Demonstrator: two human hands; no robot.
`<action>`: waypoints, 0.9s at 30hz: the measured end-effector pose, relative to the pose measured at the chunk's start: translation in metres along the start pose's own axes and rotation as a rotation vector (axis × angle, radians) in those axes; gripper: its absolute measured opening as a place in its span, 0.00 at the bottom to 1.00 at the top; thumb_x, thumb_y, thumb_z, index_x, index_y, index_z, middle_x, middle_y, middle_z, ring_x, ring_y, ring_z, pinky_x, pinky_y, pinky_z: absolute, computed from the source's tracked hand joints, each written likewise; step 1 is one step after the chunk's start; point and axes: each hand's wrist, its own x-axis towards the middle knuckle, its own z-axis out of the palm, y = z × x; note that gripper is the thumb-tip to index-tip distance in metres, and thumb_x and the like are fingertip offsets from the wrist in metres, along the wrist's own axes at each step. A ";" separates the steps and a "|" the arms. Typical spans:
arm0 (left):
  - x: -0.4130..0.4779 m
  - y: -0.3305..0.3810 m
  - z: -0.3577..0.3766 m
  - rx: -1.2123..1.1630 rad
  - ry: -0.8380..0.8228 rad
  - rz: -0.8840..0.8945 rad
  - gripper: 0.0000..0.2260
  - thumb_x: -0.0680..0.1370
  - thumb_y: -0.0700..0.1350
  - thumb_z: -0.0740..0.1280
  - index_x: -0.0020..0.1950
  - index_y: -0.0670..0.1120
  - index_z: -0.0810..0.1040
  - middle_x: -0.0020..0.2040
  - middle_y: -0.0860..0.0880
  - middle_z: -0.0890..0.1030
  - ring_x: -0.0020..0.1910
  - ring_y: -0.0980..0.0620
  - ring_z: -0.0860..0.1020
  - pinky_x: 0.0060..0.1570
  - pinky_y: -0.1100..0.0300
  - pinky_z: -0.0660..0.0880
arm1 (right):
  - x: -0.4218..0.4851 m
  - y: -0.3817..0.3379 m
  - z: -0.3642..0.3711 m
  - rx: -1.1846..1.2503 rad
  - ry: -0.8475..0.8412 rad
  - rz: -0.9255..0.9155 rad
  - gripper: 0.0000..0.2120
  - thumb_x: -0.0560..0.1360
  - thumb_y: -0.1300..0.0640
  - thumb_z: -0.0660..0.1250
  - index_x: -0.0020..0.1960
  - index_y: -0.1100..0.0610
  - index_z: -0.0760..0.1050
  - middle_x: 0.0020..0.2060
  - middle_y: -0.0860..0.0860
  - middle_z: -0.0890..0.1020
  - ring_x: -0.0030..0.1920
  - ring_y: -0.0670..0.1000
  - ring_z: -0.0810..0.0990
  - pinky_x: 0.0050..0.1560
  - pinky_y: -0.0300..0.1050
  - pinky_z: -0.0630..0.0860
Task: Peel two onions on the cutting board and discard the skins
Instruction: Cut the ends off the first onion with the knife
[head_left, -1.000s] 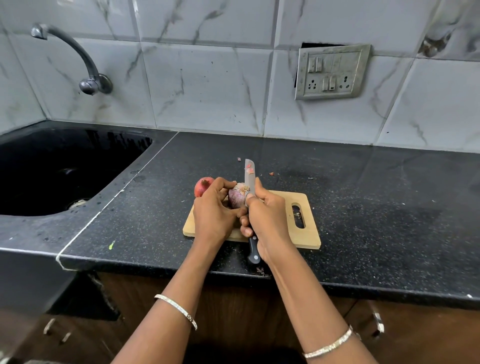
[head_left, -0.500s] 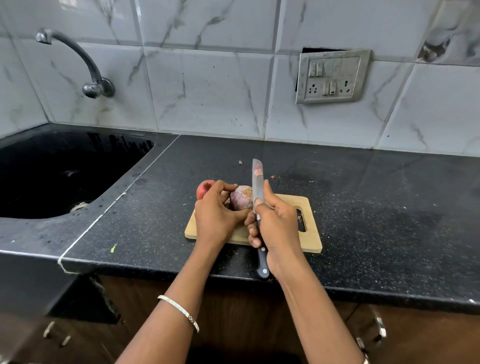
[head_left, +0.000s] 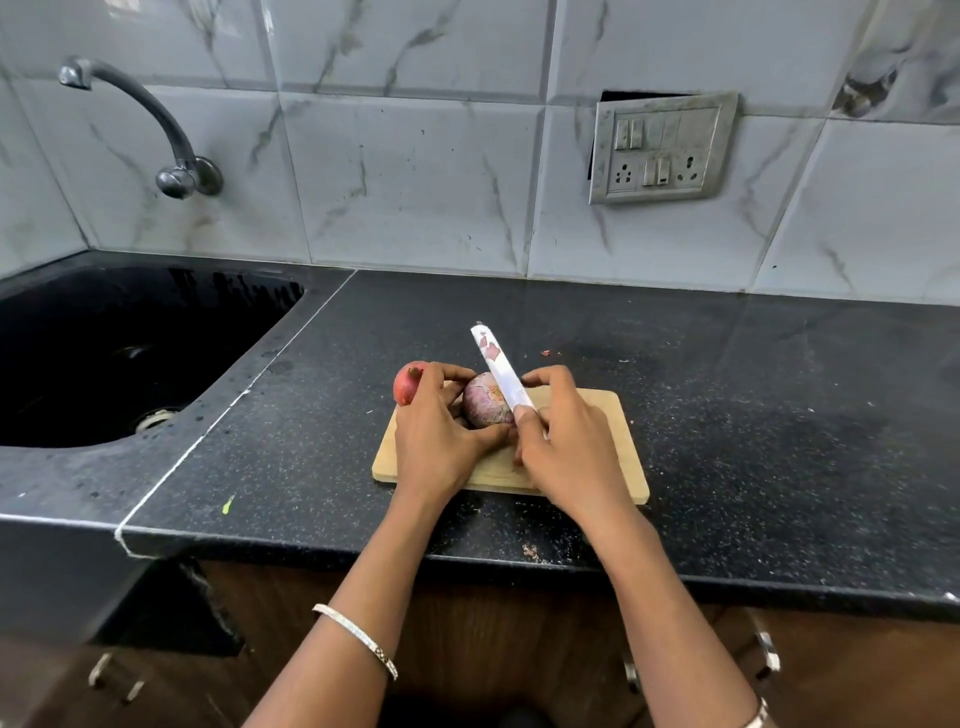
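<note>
On the board (head_left: 618, 441) on the desk (head_left: 753, 415), the left grip (head_left: 441, 436) curls round a pale onion (head_left: 482, 402). The right grip (head_left: 566, 447) clasps a knife (head_left: 496, 369), blade against that onion. A red onion (head_left: 404, 387) sits at the board's far-left corner. In the sink (head_left: 234, 293), a drain (head_left: 156, 418) shows.

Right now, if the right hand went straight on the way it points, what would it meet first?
Most likely the pale onion held by the left hand: the right hand and its knife point forward and left, with the blade lying across it. Depth is unclear.
</note>
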 end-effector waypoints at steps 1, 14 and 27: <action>0.000 0.000 0.000 0.000 0.000 0.006 0.32 0.55 0.56 0.82 0.54 0.56 0.74 0.49 0.54 0.85 0.50 0.57 0.84 0.52 0.47 0.83 | -0.001 -0.001 0.003 -0.029 0.010 -0.009 0.11 0.81 0.59 0.61 0.61 0.49 0.67 0.40 0.53 0.84 0.43 0.59 0.81 0.43 0.56 0.75; -0.002 0.000 0.001 0.011 0.009 0.060 0.26 0.61 0.41 0.86 0.53 0.49 0.77 0.46 0.51 0.86 0.47 0.54 0.85 0.48 0.51 0.84 | -0.012 0.002 0.003 -0.021 0.031 -0.026 0.06 0.82 0.58 0.61 0.57 0.49 0.69 0.40 0.49 0.83 0.47 0.57 0.78 0.50 0.53 0.71; -0.005 0.012 -0.001 0.014 -0.061 0.037 0.29 0.62 0.36 0.85 0.59 0.46 0.79 0.52 0.55 0.82 0.50 0.67 0.82 0.49 0.68 0.80 | -0.002 0.018 -0.023 -0.275 0.088 0.121 0.05 0.83 0.55 0.61 0.58 0.50 0.70 0.44 0.48 0.79 0.46 0.58 0.76 0.42 0.50 0.66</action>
